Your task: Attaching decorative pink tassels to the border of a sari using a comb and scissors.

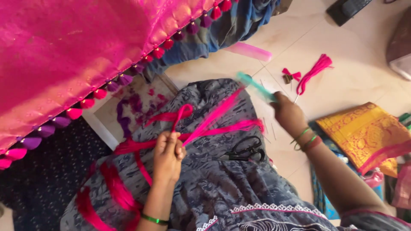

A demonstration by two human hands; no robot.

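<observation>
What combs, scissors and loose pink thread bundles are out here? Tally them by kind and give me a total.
Combs: 2, the teal comb in the right hand and the pink comb on the floor.
Scissors: 1, the black scissors.
Pink thread bundles: 2, the held thread bundle in the left hand and the floor thread bundle.
Total: 5.

no packages, labels, signs or screens visible

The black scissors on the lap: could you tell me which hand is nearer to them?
Left. The left hand pinches pink thread just to the left of the black scissors on the lap; the right hand, holding a teal comb, is raised above and to their right, slightly farther.
</observation>
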